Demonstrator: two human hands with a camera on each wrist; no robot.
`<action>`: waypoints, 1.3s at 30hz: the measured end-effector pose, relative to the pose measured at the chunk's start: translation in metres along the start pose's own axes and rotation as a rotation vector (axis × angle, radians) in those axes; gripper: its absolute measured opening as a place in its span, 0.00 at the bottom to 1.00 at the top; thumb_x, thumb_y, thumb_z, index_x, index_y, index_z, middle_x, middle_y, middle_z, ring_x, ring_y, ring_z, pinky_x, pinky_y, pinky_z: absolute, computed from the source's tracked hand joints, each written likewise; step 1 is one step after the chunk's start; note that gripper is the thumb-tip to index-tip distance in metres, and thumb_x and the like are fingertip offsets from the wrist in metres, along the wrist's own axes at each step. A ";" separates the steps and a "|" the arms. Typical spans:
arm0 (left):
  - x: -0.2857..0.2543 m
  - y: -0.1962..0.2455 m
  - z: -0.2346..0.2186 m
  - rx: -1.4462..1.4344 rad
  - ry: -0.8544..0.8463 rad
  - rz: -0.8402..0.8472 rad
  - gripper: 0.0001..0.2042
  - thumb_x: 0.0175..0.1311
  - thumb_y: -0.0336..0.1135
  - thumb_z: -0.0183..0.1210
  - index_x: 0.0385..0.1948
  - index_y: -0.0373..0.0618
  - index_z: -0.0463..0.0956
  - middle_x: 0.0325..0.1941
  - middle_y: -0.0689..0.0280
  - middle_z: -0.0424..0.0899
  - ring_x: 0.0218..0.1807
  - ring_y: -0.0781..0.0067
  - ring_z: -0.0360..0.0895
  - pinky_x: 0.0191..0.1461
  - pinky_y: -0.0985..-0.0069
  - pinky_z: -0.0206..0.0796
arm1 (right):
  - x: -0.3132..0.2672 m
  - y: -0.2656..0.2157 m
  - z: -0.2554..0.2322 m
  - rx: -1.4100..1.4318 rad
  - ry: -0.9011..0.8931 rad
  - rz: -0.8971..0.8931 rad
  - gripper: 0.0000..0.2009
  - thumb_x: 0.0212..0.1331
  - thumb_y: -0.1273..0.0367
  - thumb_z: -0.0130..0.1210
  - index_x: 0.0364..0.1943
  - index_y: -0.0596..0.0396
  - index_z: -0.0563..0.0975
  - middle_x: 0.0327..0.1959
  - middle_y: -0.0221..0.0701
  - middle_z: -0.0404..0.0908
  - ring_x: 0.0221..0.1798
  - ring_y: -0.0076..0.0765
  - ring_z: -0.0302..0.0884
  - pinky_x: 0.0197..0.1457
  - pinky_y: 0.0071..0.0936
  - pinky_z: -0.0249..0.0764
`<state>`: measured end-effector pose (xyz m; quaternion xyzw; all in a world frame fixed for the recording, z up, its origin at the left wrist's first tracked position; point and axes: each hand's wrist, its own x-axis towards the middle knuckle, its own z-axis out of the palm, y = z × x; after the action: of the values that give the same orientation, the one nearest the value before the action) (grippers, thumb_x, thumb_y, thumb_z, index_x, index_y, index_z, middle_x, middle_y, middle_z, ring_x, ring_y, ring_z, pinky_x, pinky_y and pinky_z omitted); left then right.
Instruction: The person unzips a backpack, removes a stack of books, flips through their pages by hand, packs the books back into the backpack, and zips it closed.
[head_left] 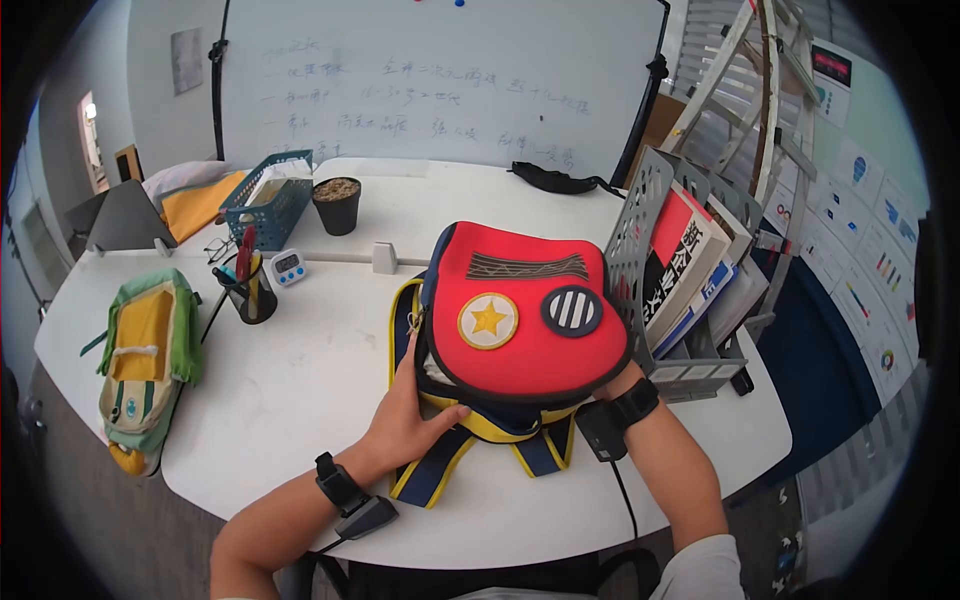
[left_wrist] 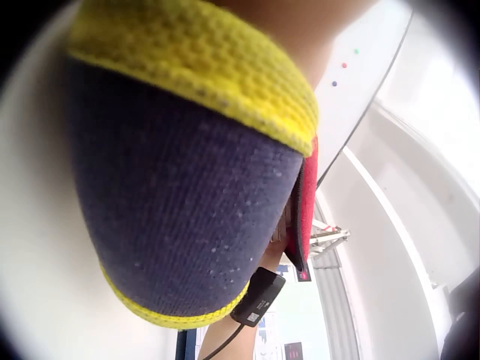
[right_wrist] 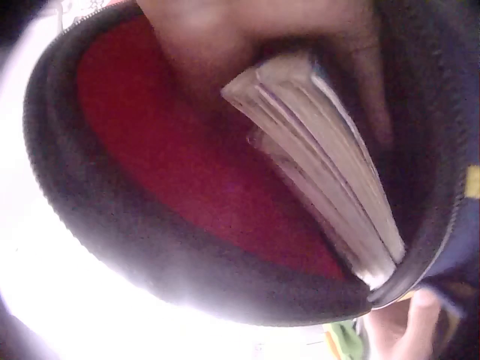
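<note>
A red backpack (head_left: pixel 535 370) with navy sides, yellow trim, a star patch and a striped patch lies on the white table, straps towards me. My left hand (head_left: pixel 402 418) holds its left side, thumb along the lower edge. In the left wrist view a navy, yellow-edged strap (left_wrist: pixel 180 187) fills much of the frame. My right hand (right_wrist: pixel 262 26) reaches inside the unzipped main pocket; the head view hides its fingers behind the red front. Within the pocket, the right wrist view has thick books (right_wrist: pixel 330 172) between my right thumb side and fingers.
A grey book rack (head_left: pixel 690 375) stands close at the backpack's right. To the left lie a green and yellow backpack (head_left: pixel 145 370), a pen holder (head_left: pixel 250 295) and a timer (head_left: pixel 289 267). Further back are a plant pot (head_left: pixel 337 210), a blue basket (head_left: pixel 265 215) and a whiteboard (head_left: pixel 440 60).
</note>
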<state>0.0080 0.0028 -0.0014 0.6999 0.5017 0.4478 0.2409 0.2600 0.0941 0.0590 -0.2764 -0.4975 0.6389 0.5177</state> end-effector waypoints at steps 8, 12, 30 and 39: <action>-0.001 -0.013 0.004 0.035 0.085 -0.099 0.26 0.59 0.33 0.62 0.56 0.38 0.59 0.45 0.44 0.79 0.48 0.41 0.76 0.49 0.60 0.69 | 0.025 0.027 -0.044 -0.663 -0.190 -0.513 0.21 0.69 0.64 0.44 0.64 0.53 0.63 0.65 0.38 0.68 0.67 0.38 0.65 0.69 0.32 0.63; 0.004 -0.023 -0.002 0.068 0.194 -0.089 0.12 0.61 0.30 0.59 0.37 0.38 0.63 0.28 0.45 0.79 0.34 0.37 0.76 0.34 0.55 0.66 | 0.008 0.000 -0.025 -1.653 -0.056 -0.779 0.23 0.67 0.66 0.48 0.65 0.53 0.63 0.66 0.39 0.66 0.68 0.39 0.64 0.70 0.32 0.61; 0.007 -0.028 -0.016 0.270 0.282 -0.067 0.15 0.53 0.34 0.61 0.42 0.42 0.71 0.25 0.50 0.81 0.30 0.44 0.79 0.34 0.56 0.70 | -0.143 -0.036 0.019 0.205 0.124 0.458 0.28 0.49 0.72 0.52 0.58 0.68 0.66 0.51 0.42 0.77 0.51 0.39 0.78 0.58 0.33 0.73; 0.012 -0.017 -0.018 0.293 0.314 -0.141 0.13 0.55 0.33 0.61 0.39 0.39 0.72 0.26 0.49 0.82 0.32 0.45 0.81 0.35 0.60 0.72 | -0.185 -0.046 0.021 -0.032 0.116 0.467 0.36 0.42 0.72 0.59 0.62 0.66 0.62 0.54 0.42 0.76 0.55 0.40 0.77 0.61 0.33 0.72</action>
<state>-0.0149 0.0182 -0.0020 0.6123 0.6403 0.4557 0.0862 0.3169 -0.0884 0.0789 -0.4280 -0.3996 0.7165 0.3792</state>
